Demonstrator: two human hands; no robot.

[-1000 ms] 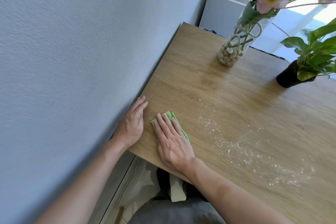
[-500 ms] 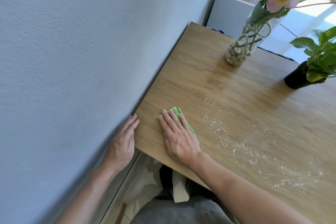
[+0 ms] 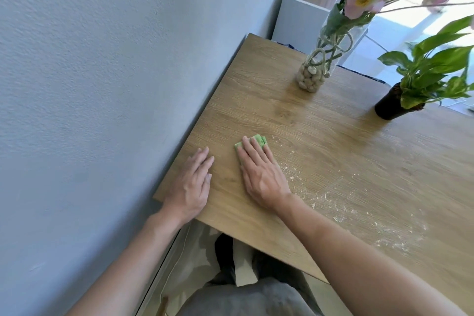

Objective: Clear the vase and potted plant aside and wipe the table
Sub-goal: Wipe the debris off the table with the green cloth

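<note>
Wooden table (image 3: 320,141), set against a grey wall (image 3: 102,84), midway through cleaning. Most of its surface is bare wood; the near-left corner, where both hands lie, shows no residue, which suggests that part is already wiped. A band of pale crumbs or powder (image 3: 333,202) runs from just beside the cloth toward the near-right edge, so the larger share of the wiping appears still to be done.

Potted plant (image 3: 420,84), in a dark pot, stands upright at the far right of the table, well apart from the dirty band. Vase (image 3: 323,64), clear glass with pebbles at its base and pink flowers above, stands upright near the far edge, to the left of the plant. Both sit beyond the soiled zone, so the clearing step seems complete; whether they must be moved back cannot be judged.

Right hand (image 3: 261,174) lies flat, fingers straight and close together, pressing down on the cloth; nothing is curled round it. Left hand (image 3: 192,182) lies palm down on the bare table near the wall, fingers straight and relaxed, holding nothing, apparently bracing.

Green cloth (image 3: 257,140), folded small, lies under the right fingers, only its far edge showing, touching the start of the crumb band.
</note>
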